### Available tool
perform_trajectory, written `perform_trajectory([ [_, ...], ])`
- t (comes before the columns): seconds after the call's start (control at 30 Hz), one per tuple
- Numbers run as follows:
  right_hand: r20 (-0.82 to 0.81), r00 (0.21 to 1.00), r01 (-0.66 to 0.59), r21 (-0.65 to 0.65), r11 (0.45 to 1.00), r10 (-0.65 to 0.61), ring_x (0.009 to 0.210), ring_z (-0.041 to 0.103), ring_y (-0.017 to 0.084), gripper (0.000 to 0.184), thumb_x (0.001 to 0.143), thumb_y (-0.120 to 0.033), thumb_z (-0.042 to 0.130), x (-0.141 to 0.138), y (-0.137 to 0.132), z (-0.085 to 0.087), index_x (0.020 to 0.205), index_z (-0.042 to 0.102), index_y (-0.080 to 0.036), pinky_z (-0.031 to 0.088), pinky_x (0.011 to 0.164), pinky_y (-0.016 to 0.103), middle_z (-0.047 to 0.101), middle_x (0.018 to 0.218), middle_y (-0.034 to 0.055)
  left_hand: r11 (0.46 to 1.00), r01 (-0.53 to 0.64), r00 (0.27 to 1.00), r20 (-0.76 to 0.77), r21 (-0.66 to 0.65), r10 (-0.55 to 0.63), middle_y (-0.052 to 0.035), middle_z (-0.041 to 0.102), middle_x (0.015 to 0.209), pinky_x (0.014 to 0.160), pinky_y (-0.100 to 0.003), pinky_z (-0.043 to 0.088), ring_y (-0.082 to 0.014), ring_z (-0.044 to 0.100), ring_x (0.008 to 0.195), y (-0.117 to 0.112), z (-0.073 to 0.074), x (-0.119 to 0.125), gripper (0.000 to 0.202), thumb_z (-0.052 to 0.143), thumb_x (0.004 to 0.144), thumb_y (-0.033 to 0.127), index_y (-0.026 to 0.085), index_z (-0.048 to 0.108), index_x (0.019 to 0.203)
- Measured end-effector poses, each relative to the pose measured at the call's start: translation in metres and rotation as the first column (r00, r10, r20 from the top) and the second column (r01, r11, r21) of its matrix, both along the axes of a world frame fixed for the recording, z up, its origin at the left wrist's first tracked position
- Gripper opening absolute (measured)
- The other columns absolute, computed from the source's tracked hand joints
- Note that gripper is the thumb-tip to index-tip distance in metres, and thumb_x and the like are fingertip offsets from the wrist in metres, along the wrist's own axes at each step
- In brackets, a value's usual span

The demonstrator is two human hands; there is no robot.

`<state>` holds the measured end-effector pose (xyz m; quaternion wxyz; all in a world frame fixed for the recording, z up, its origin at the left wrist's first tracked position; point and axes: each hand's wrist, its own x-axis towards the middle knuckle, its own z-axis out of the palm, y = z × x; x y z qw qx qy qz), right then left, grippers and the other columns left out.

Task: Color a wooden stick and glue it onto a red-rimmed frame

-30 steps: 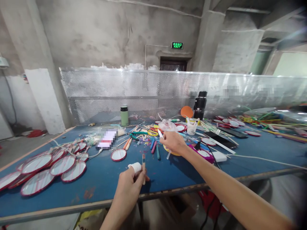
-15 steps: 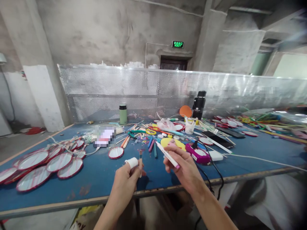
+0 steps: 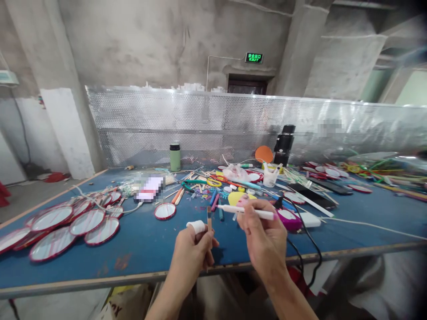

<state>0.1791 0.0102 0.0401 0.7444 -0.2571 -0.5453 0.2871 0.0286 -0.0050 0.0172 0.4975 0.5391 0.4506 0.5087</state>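
My left hand [image 3: 196,244] is closed on a thin wooden craft stick [image 3: 209,224], held upright with a dark band near its top. A white wrapping [image 3: 196,226] covers one of that hand's fingers. My right hand [image 3: 265,235] pinches a white marker pen [image 3: 247,210] with a pink end. The pen lies nearly level, its tip pointing left and close to the top of the stick; whether they touch I cannot tell. Behind the hands on the blue table lie colored clay-like sticks [image 3: 215,202] and a yellow shape [image 3: 238,198] with a pink patch.
Red-rimmed round discs [image 3: 53,218] are piled at the left, with one lone disc [image 3: 165,211] nearer the middle. A phone [image 3: 150,189] trails a white cable. Farther back stand a green bottle [image 3: 175,158] and a black flask [image 3: 284,146]. A purple device [image 3: 289,221] lies beside my right hand.
The marker has turned from a slant to nearly level, and its tip has come close to the wooden stick. The camera view has shifted slightly left.
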Motion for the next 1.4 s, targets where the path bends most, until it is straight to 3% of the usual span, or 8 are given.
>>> perform_trajectory([
  [0.13, 0.057, 0.998, 0.002, -0.036, 0.999, 0.0, 0.049, 0.048, 0.009, 0.016, 0.096, -0.035, 0.062, -0.002, 0.003, -0.02, 0.092, 0.067, -0.02, 0.036, 0.046, 0.022, 0.053, 0.058, -0.0051, 0.999, -0.047, 0.999, 0.011, 0.027, 0.047, 0.0021, 0.055, 0.039, 0.033, -0.018, 0.031, -0.0087, 0.044, 0.028, 0.001, -0.003, -0.002, 0.041, 0.066, 0.077, 0.054, 0.017, 0.06, 0.062],
  [0.3, 0.112, 0.989, -0.097, -0.029, 0.995, 0.1, 0.053, 0.063, 0.011, 0.02, 0.098, -0.033, 0.059, -0.005, 0.005, -0.026, 0.1, 0.074, -0.021, 0.051, 0.053, 0.025, 0.071, 0.073, 0.0015, 0.997, -0.064, 0.998, -0.01, 0.038, 0.064, 0.003, 0.054, 0.037, 0.032, -0.019, 0.03, -0.0097, 0.044, 0.027, 0.0, -0.004, -0.004, 0.043, 0.066, 0.077, 0.059, 0.019, 0.058, 0.064],
  [0.43, 0.098, 0.995, -0.024, -0.013, 1.0, 0.026, 0.044, 0.057, 0.008, 0.01, 0.091, -0.029, 0.068, -0.008, 0.002, -0.024, 0.091, 0.074, -0.021, 0.046, 0.043, 0.019, 0.068, 0.064, -0.002, 0.997, -0.065, 0.997, -0.045, 0.04, 0.067, 0.003, 0.055, 0.037, 0.032, -0.019, 0.03, -0.0097, 0.043, 0.027, 0.0, -0.005, -0.003, 0.043, 0.064, 0.079, 0.06, 0.019, 0.059, 0.067],
  [0.53, 0.118, 0.993, 0.016, -0.051, 0.999, -0.009, 0.041, 0.052, 0.006, 0.014, 0.091, -0.031, 0.067, -0.009, -0.002, -0.026, 0.083, 0.072, -0.02, 0.041, 0.039, 0.018, 0.062, 0.058, -0.0038, 0.998, -0.042, 0.996, -0.076, 0.041, 0.046, 0.0021, 0.056, 0.038, 0.032, -0.019, 0.029, -0.0101, 0.044, 0.027, 0.0, -0.007, -0.003, 0.043, 0.061, 0.081, 0.06, 0.02, 0.057, 0.067],
  [0.63, 0.214, 0.977, 0.031, -0.071, 0.997, -0.015, 0.043, 0.054, 0.008, 0.017, 0.094, -0.031, 0.063, -0.01, -0.006, -0.031, 0.082, 0.07, -0.02, 0.043, 0.041, 0.018, 0.063, 0.059, -0.0031, 0.998, -0.031, 0.993, -0.109, 0.057, 0.037, 0.0015, 0.057, 0.039, 0.033, -0.019, 0.03, -0.0109, 0.046, 0.029, -0.001, -0.007, -0.004, 0.043, 0.057, 0.083, 0.06, 0.02, 0.057, 0.068],
  [0.97, 0.44, 0.844, 0.23, 0.217, 0.949, -0.305, 0.047, 0.062, 0.011, 0.015, 0.093, -0.021, 0.058, -0.012, -0.014, -0.029, 0.085, 0.071, -0.021, 0.046, 0.043, 0.02, 0.069, 0.063, -0.0003, 0.992, -0.063, 0.981, -0.178, 0.109, 0.082, 0.0015, 0.057, 0.042, 0.035, -0.021, 0.036, -0.0125, 0.049, 0.032, -0.005, -0.008, -0.003, 0.041, 0.056, 0.085, 0.057, 0.021, 0.056, 0.067],
  [1.4, 0.474, 0.797, 0.224, 0.343, 0.912, -0.374, 0.054, 0.067, 0.012, 0.014, 0.091, -0.014, 0.058, -0.013, -0.015, -0.027, 0.087, 0.07, -0.021, 0.051, 0.054, 0.021, 0.072, 0.067, -0.0007, 0.992, -0.03, 0.975, -0.215, 0.122, 0.056, 0.0016, 0.056, 0.042, 0.038, -0.021, 0.037, -0.0133, 0.051, 0.034, -0.006, -0.009, -0.004, 0.039, 0.053, 0.088, 0.055, 0.021, 0.056, 0.07],
])
